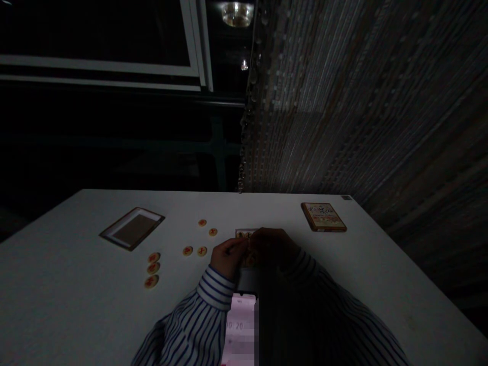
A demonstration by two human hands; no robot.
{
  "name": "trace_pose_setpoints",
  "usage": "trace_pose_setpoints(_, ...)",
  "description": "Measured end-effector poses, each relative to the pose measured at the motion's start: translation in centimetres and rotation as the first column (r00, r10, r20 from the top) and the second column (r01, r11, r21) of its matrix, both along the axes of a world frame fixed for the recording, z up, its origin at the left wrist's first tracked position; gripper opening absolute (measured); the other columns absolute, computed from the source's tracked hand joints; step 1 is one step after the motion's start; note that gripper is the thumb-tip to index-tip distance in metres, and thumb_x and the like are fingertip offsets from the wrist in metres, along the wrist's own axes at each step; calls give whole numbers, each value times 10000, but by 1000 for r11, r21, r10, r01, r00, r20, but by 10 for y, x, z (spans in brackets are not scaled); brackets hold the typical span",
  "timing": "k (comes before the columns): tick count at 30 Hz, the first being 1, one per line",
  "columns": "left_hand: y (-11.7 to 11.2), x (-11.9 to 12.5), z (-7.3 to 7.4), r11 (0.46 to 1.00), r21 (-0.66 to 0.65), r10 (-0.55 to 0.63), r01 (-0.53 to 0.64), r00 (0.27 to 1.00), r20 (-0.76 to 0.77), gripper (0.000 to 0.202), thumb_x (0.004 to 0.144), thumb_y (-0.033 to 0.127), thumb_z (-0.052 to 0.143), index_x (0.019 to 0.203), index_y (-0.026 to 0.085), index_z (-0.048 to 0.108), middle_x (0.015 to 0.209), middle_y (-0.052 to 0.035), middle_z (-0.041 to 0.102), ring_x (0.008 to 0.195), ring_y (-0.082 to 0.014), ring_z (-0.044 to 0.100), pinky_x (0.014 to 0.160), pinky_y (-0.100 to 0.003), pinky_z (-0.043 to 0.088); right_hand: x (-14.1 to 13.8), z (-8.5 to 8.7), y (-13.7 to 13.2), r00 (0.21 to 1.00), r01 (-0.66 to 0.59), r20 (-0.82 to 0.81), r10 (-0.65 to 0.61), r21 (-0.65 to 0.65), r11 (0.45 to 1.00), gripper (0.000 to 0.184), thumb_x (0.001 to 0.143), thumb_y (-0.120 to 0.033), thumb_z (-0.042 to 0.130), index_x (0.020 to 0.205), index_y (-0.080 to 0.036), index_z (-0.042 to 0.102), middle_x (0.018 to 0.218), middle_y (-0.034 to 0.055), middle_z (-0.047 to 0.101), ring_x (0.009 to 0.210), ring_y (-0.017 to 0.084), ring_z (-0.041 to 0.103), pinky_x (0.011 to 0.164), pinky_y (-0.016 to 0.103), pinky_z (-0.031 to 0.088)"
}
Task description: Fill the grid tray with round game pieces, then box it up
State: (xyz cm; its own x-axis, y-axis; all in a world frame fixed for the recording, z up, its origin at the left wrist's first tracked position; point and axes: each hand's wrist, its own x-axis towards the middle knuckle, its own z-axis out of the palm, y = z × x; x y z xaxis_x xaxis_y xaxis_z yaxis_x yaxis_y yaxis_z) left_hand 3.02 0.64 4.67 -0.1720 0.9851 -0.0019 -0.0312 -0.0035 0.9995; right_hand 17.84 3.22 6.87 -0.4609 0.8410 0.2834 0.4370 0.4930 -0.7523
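Observation:
A small tray [239,232] of round Chinese chess pieces [249,261] lies at the middle of the table, partly covered by both hands. My left hand [227,258] is over its left side, with thumb and fingers pinched together. My right hand [275,245] curls over the right side in deep shadow, its fingertips meeting those of my left hand. Anything between the fingers is too dark and small to make out. Left of the tray lie loose pieces with red characters, among them one piece [202,251] closest to my left hand.
Three more pieces [153,268] line up further left. An open shallow box part [133,228] lies at the back left, and a printed box [324,217] at the back right. A lit phone [239,325] is between my forearms. A string curtain [316,101] hangs behind the white table [76,284].

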Motion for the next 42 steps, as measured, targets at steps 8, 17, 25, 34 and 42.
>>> trace_pose_setpoints(8, 3, -4, -3, 1000, 0, 12, -12, 999, 50, 221, 561, 310, 620, 682, 128, 648, 623, -38, 663, 582, -147, 604, 554, -236, 491, -2, -4, 1, 999, -13, -29, 15, 38, 999, 219, 747, -314, 478, 836, -156, 601, 789, 56, 636, 718, 147, 578, 641, 256, 454)
trace_pose_setpoints(17, 4, -9, 1, 999, -43, -19, 24, 995, 96, 197, 567, 281, 626, 701, 137, 635, 661, -34, 670, 627, -151, 614, 584, -246, 502, -8, -3, -1, 994, -28, 105, 3, 233, 972, 255, 697, -363, 529, 875, -196, 604, 811, 59, 631, 726, 163, 571, 653, 274, 444)
trace_pose_setpoints(25, 3, -10, 2, 1000, 5, 18, -18, 999, 28, 214, 577, 306, 611, 702, 135, 635, 675, -38, 669, 643, -152, 613, 614, -250, 497, -6, 5, 3, 951, -67, 309, -37, 320, 945, 237, 735, -362, 471, 833, -196, 608, 745, 58, 627, 680, 161, 554, 621, 258, 414)
trace_pose_setpoints(34, 11, -25, -13, 990, 69, 133, -123, 978, -161, 233, 589, 334, 581, 705, 137, 625, 623, -19, 651, 634, -148, 599, 596, -245, 481, 5, 6, 11, 922, -21, 365, -126, 375, 927, 242, 708, -333, 510, 874, -180, 597, 834, 80, 623, 767, 183, 551, 685, 291, 419)
trace_pose_setpoints(42, 13, -17, -35, 988, 85, 145, -127, 957, -250, 266, 615, 360, 541, 723, 132, 623, 664, -47, 645, 662, -166, 592, 599, -264, 473, 15, 7, 11, 946, -5, 302, -121, 385, 923, 283, 736, -320, 464, 926, -141, 573, 882, 105, 618, 813, 192, 548, 708, 316, 429)
